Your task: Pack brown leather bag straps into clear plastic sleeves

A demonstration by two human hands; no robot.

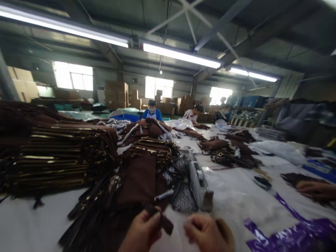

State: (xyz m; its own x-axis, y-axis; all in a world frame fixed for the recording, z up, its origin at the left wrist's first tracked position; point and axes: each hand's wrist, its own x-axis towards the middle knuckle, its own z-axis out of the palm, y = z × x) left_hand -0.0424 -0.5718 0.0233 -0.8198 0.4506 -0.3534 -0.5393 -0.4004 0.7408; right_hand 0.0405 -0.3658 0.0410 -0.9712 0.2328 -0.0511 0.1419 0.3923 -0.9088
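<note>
At the bottom of the view my left hand [143, 231] pinches the end of a dark brown strap [162, 220]. Just right of it, my right hand [207, 233] has its fingers curled in; whether it holds anything I cannot tell. In front of my hands lies a flat brown bag piece [138, 180] on a heap of brown straps [91, 213]. A grey tape dispenser [201, 185] stands a little beyond my right hand on the white table [34, 220].
A tall stack of brown pieces with gold trim [57, 157] fills the left. More brown piles [228, 148] lie farther back. Another person's hand [316, 189] rests at the right edge. Purple plastic [286, 234] lies at the bottom right. People sit at the table's far end [152, 112].
</note>
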